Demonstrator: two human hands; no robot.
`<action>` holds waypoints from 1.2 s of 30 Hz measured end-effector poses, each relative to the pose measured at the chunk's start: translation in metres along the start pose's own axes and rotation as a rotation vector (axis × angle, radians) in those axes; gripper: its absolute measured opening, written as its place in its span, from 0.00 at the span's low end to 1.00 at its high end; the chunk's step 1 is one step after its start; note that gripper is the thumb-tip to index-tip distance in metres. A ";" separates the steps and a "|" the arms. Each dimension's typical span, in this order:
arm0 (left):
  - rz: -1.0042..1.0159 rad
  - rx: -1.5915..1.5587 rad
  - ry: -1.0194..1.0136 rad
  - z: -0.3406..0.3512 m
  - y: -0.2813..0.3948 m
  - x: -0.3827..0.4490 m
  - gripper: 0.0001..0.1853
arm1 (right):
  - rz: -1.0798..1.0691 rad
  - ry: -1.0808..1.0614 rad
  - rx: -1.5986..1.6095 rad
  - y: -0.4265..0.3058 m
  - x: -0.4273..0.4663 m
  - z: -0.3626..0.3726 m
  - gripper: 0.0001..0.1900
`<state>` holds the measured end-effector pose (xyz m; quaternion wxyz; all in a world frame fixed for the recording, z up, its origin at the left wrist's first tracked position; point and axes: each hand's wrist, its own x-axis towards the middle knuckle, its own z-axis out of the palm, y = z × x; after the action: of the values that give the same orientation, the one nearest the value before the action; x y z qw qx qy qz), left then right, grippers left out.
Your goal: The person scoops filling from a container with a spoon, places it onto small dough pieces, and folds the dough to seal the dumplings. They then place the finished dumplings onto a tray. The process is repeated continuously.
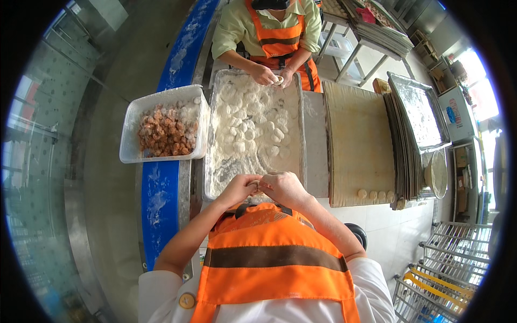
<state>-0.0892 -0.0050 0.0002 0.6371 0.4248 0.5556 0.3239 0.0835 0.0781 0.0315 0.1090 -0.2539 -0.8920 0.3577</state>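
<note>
My left hand (241, 189) and my right hand (282, 188) meet over the near edge of a floured metal tray (303, 141). Between their fingers they pinch a small piece of dough (255, 185), mostly hidden by the fingers. Several flour-dusted dough pieces (239, 146) lie in the flour in the middle of the tray. To the left, a translucent plastic tub (205, 133) holds reddish-brown chunks of filling (167, 133), partly dusted with flour. On a wooden board (359, 137) to the right, several round dough balls (362, 194) sit in a row near its front edge.
A co-worker (278, 36) in an orange apron works at the tray's far end, both hands on a dough piece. A blue conveyor belt (159, 210) runs along the left. Stacked boards and another floured metal tray (420, 111) stand at the right, with metal racks (456, 250) beyond.
</note>
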 end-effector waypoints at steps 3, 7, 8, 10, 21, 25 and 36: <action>0.104 -0.018 0.122 0.007 0.019 -0.002 0.13 | 0.026 0.120 0.108 -0.004 0.006 -0.002 0.08; -0.144 -0.512 0.192 0.002 0.018 0.002 0.12 | 0.235 0.143 0.313 0.000 0.009 -0.007 0.08; -0.131 -0.720 0.160 0.002 0.007 0.004 0.13 | 0.253 0.177 0.329 0.002 0.009 -0.004 0.08; -0.085 -0.730 0.229 0.013 0.003 0.002 0.14 | 0.259 0.193 0.230 -0.003 0.006 0.002 0.08; 0.043 -0.329 0.155 0.010 0.003 0.004 0.17 | 0.331 0.077 0.274 0.002 0.015 -0.006 0.10; 0.016 -0.193 0.161 0.005 0.000 0.006 0.17 | 0.334 0.019 0.485 0.002 0.012 -0.007 0.08; -0.059 -0.401 0.156 0.000 -0.002 0.009 0.16 | -0.126 0.168 -0.017 -0.003 0.008 -0.006 0.06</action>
<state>-0.0873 0.0021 -0.0059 0.6731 0.2470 0.5398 0.4411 0.0775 0.0841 0.0374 0.2035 -0.2270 -0.8970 0.3200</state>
